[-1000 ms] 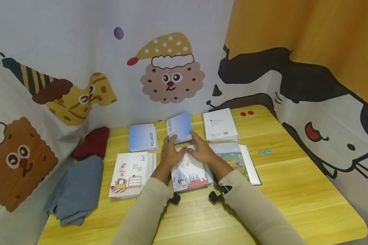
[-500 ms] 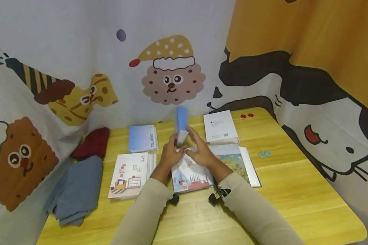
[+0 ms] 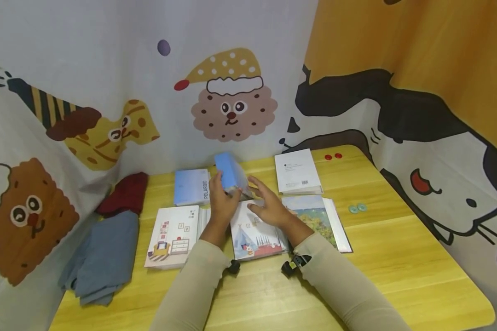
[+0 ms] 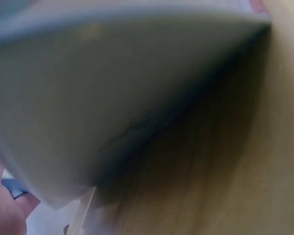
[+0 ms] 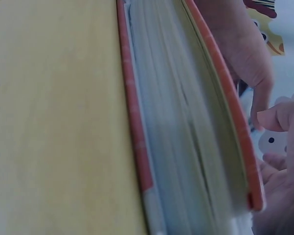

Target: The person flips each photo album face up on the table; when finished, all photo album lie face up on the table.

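Note:
A small blue photo album (image 3: 228,171) is raised and tilted over the far middle of the table, its page edges turned right. My left hand (image 3: 221,202) grips its left side, thumb near the lower edge. My right hand (image 3: 273,207) is at the album's right edge with fingers spread and loosely bent; whether they touch it cannot be told. Beneath both hands lies an album with a tent-picture cover (image 3: 254,234). Its red-edged cover (image 5: 230,107) and pages fill much of the right wrist view. A blurred cover (image 4: 112,88) blocks most of the left wrist view.
Another blue album (image 3: 189,186) and a white album with an armchair picture (image 3: 174,234) lie left. A white album (image 3: 298,170) and a landscape-cover album (image 3: 314,218) lie right. Red buttons (image 3: 333,156), green buttons (image 3: 357,208), grey cloth (image 3: 105,257) and dark red cloth (image 3: 124,193) are farther out.
The blue album has turned from its lettered cover, through its narrow side, to a leftward tilt. My left hand has shifted slightly left with it; the right hand's fingers have spread.

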Motion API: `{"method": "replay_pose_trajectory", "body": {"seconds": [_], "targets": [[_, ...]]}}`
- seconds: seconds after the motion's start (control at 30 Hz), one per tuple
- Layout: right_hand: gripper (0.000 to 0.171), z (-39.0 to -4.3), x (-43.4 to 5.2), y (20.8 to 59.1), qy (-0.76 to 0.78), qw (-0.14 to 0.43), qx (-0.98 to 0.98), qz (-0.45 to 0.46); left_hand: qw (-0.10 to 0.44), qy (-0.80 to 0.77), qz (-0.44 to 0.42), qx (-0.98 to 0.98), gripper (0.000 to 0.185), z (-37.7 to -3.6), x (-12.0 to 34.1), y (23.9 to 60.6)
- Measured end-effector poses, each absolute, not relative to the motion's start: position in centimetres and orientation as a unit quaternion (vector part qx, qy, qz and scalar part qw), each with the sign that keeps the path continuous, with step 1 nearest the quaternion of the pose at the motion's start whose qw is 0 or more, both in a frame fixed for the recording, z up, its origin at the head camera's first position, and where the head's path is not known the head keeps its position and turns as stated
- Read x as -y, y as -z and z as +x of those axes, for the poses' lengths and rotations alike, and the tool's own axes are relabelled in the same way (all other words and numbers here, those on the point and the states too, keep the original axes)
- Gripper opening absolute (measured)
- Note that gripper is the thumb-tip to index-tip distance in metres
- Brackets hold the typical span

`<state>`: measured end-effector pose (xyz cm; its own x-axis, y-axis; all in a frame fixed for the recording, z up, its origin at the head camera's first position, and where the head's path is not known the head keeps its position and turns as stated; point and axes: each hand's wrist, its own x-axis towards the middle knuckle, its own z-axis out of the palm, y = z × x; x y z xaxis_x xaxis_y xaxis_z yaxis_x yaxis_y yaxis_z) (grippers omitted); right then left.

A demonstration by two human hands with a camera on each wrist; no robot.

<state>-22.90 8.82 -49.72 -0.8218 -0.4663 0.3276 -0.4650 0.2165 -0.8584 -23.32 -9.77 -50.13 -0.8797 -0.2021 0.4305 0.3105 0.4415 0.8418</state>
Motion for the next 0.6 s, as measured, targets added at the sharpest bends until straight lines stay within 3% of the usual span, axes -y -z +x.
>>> {"method": "replay_pose_trajectory", "body": {"seconds": [0.1,0.6], "targets": [[0.084,-23.02,-8.82,49.84,0.542,-0.009,-0.784,-0.304,0.255,0.515,-0.011,0.818,0.081,-23.27,9.84,50.02],[0.079,-23.07,-8.93,49.72,0.459,-0.01,-0.855,-0.242,0.174,0.515,0.087,0.835,0.073,-23.42,10.24,50.53]]}}
